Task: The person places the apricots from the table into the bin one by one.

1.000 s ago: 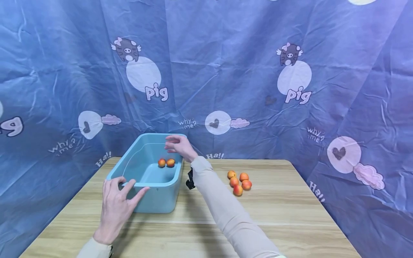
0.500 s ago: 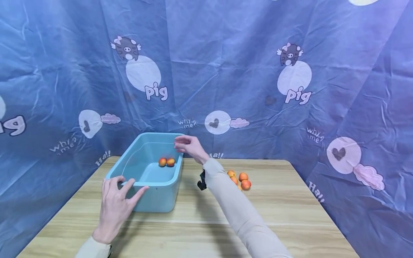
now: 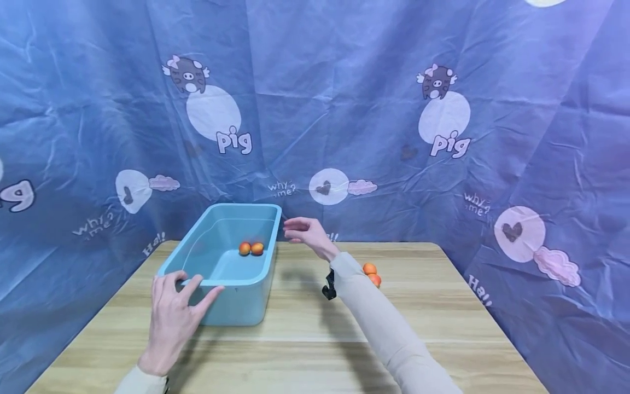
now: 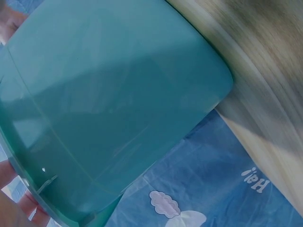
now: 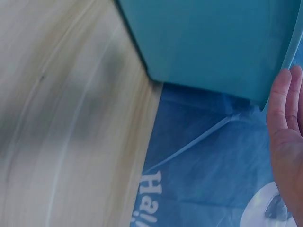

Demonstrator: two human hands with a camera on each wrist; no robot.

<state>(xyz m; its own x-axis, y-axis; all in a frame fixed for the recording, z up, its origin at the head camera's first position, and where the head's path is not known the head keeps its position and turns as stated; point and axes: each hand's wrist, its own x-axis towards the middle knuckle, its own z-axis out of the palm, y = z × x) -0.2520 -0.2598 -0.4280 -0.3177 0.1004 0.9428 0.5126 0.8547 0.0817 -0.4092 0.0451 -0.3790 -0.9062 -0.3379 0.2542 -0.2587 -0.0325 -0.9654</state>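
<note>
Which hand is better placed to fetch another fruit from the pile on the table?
Probably the right hand: it is empty, open, and hangs between the bin and the loose fruits. The left hand rests on the bin's near rim.

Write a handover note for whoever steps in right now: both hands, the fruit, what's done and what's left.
Left hand: fingers resting on the near rim of the blue tub, steadying it.
Right hand: open, empty, in the air just right of the tub.
Done: two apricots in the tub.
Left: apricots on the table behind the right sleeve; two show, any others are hidden.
</note>
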